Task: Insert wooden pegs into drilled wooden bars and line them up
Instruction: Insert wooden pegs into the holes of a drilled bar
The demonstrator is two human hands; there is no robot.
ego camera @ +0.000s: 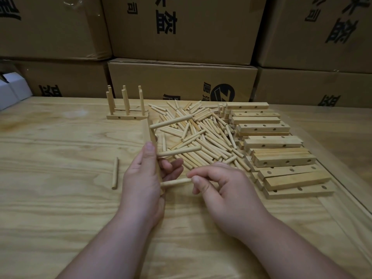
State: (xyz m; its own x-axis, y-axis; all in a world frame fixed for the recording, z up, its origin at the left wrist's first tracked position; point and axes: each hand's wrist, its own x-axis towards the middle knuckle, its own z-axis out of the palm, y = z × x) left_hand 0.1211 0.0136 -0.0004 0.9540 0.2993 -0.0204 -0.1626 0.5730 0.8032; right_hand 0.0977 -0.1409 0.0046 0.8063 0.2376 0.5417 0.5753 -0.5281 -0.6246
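1. Stacked cardboard boxes [181, 27] with black printing wall off the far side of the room, right behind a pale wooden surface [60, 208].
2. At the far edge, left of the middle, stand finished bars [126, 117] lying flat with their pegs pointing straight up, one row close behind another.
3. A loose heap of pegs [201, 135] spreads across the middle of the far half of the surface.
4. Just beside the heap, toward the right edge, drilled bars [277, 156] lie piled in a rough row that runs from the far edge toward the near one, holes showing on several.
5. One stray peg [115, 173] lies alone on the surface, left of the hands and well apart from the heap.
6. The left hand [141, 178] grips a bar [150, 133] held on end, thumb along its left face and fingers [173, 165] curled round the other side.
7. Two pegs already stick out of that bar to the right: an upper peg [171, 121] and a middle peg [179, 151].
8. The right hand [225, 190] pinches a third peg [176, 182] between thumb and forefinger, its other fingers curled in.
9. That peg's left end meets the lower part of the held bar; I cannot tell how deep it sits.
10. Both forearms reach in from the near edge, and the held bar sits just left of the heap, in front of the finished bars.
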